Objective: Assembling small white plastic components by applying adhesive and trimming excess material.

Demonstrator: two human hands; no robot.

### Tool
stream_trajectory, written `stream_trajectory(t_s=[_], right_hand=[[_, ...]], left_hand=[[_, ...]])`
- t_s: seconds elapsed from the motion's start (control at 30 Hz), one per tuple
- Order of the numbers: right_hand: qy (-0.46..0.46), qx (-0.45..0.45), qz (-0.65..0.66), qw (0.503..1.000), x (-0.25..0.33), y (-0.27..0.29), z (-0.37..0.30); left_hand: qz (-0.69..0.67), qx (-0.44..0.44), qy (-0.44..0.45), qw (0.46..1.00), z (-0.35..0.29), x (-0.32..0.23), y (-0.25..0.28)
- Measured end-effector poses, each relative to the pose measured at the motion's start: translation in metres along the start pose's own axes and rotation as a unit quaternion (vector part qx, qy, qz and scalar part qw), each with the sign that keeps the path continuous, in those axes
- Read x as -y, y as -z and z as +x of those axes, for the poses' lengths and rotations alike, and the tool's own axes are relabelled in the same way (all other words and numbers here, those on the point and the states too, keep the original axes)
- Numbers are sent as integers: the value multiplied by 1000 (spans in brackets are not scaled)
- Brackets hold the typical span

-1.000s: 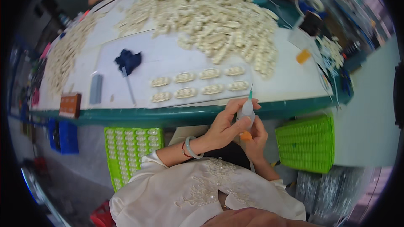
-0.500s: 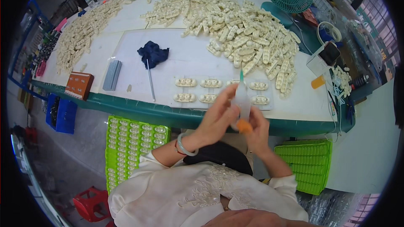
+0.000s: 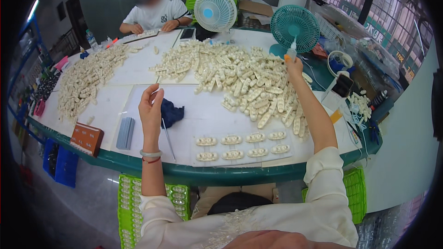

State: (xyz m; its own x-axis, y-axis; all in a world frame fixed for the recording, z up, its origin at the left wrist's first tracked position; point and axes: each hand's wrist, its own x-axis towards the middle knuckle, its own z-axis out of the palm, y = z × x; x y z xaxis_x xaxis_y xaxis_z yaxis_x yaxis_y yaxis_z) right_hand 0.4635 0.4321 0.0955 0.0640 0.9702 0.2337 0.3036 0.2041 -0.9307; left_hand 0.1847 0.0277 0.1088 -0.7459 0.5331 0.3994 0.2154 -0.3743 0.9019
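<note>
The right hand (image 3: 293, 66) reached toward the far right edge of the tabletop (image 3: 138, 71), its grip closed on a small white bottle (image 3: 290, 53) before the teal fan (image 3: 294, 28). The left hand (image 3: 151, 109) hovered near the front edge beside a dark blue cloth (image 3: 172, 112), fingers loosely curled, holding nothing visible.

A white table (image 3: 138, 71) with a green rim carries the work. A big heap of cream-coloured parts (image 3: 240, 76) covers its middle and far right, and a second heap (image 3: 85, 80) lies at the left. Near the front edge, seven parts sit in two rows (image 3: 240, 145). Left of them lie a thin rod (image 3: 168, 138), a dark blue cloth (image 3: 171, 112), a grey ribbed block (image 3: 125, 133) and a brown box (image 3: 86, 139). Two small fans (image 3: 215, 10) stand at the far side.
</note>
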Motion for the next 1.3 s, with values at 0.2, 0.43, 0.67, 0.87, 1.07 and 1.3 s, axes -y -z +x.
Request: stream_trajectory(t_s=[0.2,0.43,0.67,0.87,1.07,1.3], right_hand=[[-102,-4,-22,995,-11,-17,16],[-68,-38,-99,992,4,-27,13],[4,75,-13,997,66,-100,-35],[44,245,-66,966,102,-185,-49],[48,219,-105,969,98,-221,-36],[-2,98,-47,994,92,-188,-38]], left_hand=[[61,-59,19,996,16,33,21],[6,-28,52,998,15,29,16],[66,3,14,998,14,42,22],[90,10,15,996,11,51,24],[112,31,8,993,11,50,15],[152,50,-3,987,9,46,17]])
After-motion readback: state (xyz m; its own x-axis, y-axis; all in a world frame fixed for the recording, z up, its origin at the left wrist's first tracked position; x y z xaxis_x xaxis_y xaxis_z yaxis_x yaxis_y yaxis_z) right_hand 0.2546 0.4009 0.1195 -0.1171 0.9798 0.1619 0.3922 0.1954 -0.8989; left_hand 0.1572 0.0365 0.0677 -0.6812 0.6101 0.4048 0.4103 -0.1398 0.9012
